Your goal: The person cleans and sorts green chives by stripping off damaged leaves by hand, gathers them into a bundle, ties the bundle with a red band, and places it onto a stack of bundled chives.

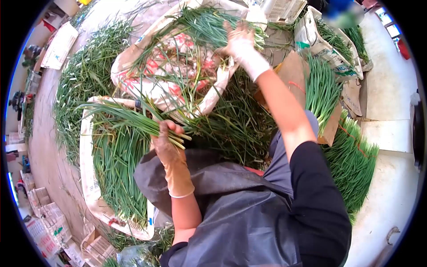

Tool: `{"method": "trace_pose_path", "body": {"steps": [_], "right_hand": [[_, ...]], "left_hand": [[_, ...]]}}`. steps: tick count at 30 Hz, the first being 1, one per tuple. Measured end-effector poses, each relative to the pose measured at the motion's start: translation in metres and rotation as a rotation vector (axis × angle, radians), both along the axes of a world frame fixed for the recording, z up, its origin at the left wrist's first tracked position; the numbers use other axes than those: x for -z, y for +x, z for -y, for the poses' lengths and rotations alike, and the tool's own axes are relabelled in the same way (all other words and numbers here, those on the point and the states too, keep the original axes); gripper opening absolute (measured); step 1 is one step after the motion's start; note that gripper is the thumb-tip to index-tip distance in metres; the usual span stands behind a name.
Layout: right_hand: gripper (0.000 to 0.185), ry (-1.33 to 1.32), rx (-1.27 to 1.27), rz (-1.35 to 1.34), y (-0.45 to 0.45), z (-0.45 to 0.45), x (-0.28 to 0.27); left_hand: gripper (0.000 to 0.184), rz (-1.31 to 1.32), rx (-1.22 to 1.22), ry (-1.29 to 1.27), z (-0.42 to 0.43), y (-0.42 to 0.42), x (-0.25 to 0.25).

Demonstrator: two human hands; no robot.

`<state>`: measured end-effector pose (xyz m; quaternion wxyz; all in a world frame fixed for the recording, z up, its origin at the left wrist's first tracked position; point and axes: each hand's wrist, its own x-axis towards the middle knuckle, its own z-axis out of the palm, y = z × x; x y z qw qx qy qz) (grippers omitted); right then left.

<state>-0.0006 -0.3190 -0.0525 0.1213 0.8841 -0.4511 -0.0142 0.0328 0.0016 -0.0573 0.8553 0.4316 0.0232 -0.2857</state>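
1. Left hand: its grip is closed around a bunch of green stalks, pale ends poking out past the thumb, leaves fanning left above the lower basket.
2. Right hand: fingers splayed, down on a pile of greens at the lined basket's far side; whether that grip has caught any, I can't tell.
3. In the way: stray leaves straggle across the lined basket, and a loose heap crowds between it and the dark apron.
4. Leftward: the lower basket, packed with stalks; beyond, 1 big tangled mound on the floor.
5. Rightward: cardboard, neat stalks beside it, a red-banded stack, 1 loaded crate farther up.
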Motion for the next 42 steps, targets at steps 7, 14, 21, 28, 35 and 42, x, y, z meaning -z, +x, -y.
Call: {"method": "trace_pose_path", "body": {"steps": [7,14,21,28,35,42], "right_hand": [[0.116,0.098,0.125,0.091,-0.013,0.166,0.021],[0.122,0.734,0.033,-0.175,0.049,0.073,0.066],[0.100,0.632,0.079,0.140,0.057,0.052,0.065],[0.102,0.682,-0.279,0.210,-0.016,-0.059,0.021],[0.065,0.250,-0.124,0.340,-0.056,-0.100,-0.024],[0.024,0.202,-0.158,0.336,-0.084,-0.126,0.024]], "left_hand": [[0.018,-0.053,0.170,0.022,0.002,-0.008,0.006],[0.021,-0.132,0.271,0.064,0.018,-0.019,0.021],[0.025,-0.111,0.246,0.038,0.012,-0.016,0.025],[0.024,-0.099,0.247,0.040,0.009,-0.018,0.017],[0.019,-0.222,0.088,-0.030,0.002,-0.011,0.029],[0.024,-0.070,0.102,-0.228,-0.005,-0.002,0.022]]}}
